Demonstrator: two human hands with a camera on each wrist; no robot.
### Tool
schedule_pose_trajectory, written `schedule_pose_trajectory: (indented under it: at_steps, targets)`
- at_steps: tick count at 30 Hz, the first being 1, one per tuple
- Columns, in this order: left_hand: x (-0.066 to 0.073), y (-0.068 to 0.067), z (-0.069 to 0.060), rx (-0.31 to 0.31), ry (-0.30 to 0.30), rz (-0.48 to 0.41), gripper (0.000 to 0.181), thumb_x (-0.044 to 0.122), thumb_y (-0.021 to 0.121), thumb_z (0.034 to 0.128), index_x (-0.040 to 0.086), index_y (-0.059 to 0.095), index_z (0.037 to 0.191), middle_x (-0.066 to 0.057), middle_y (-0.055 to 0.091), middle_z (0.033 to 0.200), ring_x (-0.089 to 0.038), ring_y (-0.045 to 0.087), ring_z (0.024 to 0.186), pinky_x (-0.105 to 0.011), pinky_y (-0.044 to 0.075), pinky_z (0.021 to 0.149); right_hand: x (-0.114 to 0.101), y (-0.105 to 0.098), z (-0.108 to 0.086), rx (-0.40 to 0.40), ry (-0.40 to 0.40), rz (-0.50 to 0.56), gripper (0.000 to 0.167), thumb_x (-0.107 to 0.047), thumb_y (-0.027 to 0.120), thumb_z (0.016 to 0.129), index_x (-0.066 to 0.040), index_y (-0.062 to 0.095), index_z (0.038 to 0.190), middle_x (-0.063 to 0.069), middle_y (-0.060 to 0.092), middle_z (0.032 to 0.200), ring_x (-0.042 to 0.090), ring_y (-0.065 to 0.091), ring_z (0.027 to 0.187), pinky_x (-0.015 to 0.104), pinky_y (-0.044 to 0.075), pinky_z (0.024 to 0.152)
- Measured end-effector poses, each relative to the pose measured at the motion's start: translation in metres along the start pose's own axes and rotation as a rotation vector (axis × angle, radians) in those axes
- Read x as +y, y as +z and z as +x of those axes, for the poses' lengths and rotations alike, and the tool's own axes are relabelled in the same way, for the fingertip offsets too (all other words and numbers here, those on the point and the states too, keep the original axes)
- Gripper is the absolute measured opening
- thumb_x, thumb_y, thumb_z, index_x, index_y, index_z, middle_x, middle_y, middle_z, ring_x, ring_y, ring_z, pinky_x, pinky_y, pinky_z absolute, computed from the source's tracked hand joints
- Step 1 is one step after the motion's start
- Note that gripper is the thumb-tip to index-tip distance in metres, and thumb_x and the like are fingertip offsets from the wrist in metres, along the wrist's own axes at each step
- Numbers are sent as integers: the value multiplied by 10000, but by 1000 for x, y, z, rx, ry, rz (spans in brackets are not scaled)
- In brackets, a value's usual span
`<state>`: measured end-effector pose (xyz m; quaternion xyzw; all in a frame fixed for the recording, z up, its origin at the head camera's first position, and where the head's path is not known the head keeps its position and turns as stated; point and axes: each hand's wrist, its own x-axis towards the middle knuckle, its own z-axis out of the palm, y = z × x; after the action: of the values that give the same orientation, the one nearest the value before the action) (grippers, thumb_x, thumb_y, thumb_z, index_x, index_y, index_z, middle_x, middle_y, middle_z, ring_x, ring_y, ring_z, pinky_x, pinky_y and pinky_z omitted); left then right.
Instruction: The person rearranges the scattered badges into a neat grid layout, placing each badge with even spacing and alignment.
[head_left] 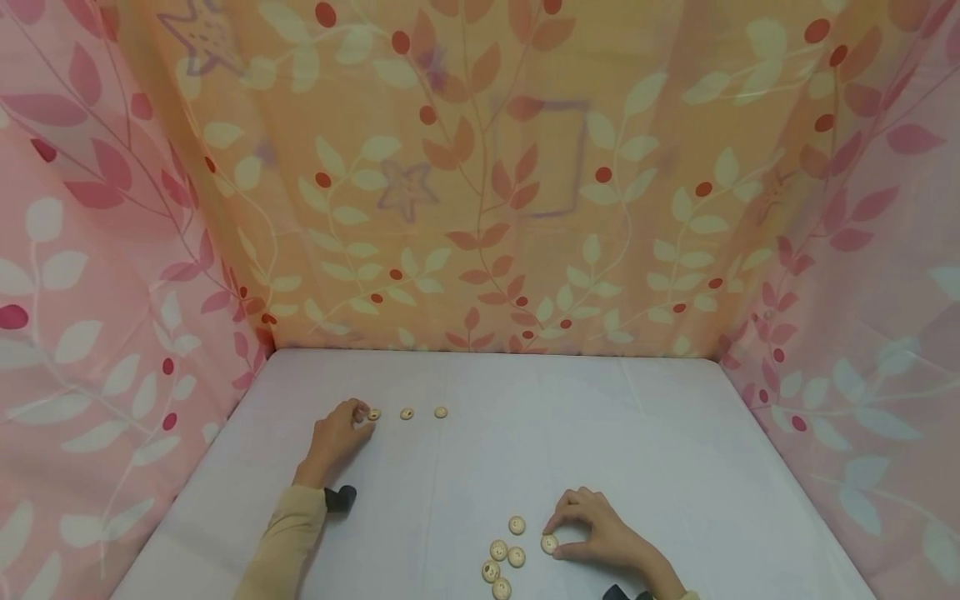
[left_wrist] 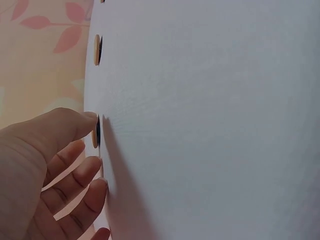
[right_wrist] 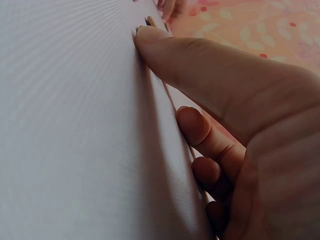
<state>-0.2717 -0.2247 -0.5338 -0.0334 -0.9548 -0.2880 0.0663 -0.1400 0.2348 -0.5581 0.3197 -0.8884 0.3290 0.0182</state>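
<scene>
Small round wooden discs, button-like with marks on their faces, lie on the white table. Three form a row at the back left: a left disc (head_left: 374, 414), a middle disc (head_left: 407, 413) and a right disc (head_left: 441, 412). My left hand (head_left: 339, 435) pinches the left disc by its edge; in the left wrist view the thumb touches this disc (left_wrist: 95, 134). At the front right, my right hand (head_left: 596, 529) pinches another disc (head_left: 550, 543) between thumb and finger. In the right wrist view, the thumb mostly hides it.
Several loose discs (head_left: 498, 550) lie in a cluster left of my right hand. White cloth covers the table (head_left: 600, 433). Patterned curtains stand behind it (head_left: 480, 183), at the left (head_left: 97, 292) and at the right (head_left: 862, 292).
</scene>
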Motion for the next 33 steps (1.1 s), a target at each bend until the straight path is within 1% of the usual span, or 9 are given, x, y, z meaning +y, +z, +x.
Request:
schedule_pose_trajectory:
  at_steps: [5,9,12,18,23,27,33]
  targets:
    - [1,2,-7,18,18,-10,276,229,667,824,88,599,1051,-69,620,960,-203,540,814,-442,349,768,1,0,-1,-1,-5,-1,223,-464,725,721,-418,637,920,-221,537,913,-8,408,841,259,300,740]
    - [-1,4,-11,47,33,-19,264,221,674,812,102,609,1038,-57,620,945,-183,522,774,-415,339,747,1,1,0,-11,-9,1,222,-465,721,725,-417,635,924,-218,537,917,-5,404,840,256,293,734]
    - [-1,6,-15,55,29,-21,267,231,676,805,116,612,1038,-49,615,945,-171,504,756,-391,332,730,1,1,0,-13,-7,3,223,-468,718,725,-419,635,927,-216,538,916,-5,404,840,253,290,734]
    - [3,8,-23,41,12,-26,283,252,673,809,133,611,1059,-43,612,971,-178,502,767,-391,336,742,1,0,0,-12,2,2,224,-469,721,721,-420,635,922,-218,535,912,-11,403,841,257,294,738]
    - [9,7,-29,30,5,-39,281,254,676,808,139,611,1056,-47,619,991,-183,511,774,-412,340,759,1,1,0,-13,11,0,223,-472,722,718,-423,634,917,-220,535,912,-12,403,842,259,295,737]
    - [14,7,-33,18,-1,-46,272,263,678,807,156,611,1048,-35,621,996,-170,505,763,-395,349,738,0,0,0,-12,15,-1,225,-468,728,713,-425,634,913,-220,536,910,-13,405,841,259,297,738]
    - [18,11,-38,6,-4,-40,254,280,685,802,176,615,1023,-21,630,986,-151,503,751,-372,355,731,1,1,0,-5,11,-17,225,-477,725,713,-431,632,912,-228,533,907,-21,404,836,261,301,745]
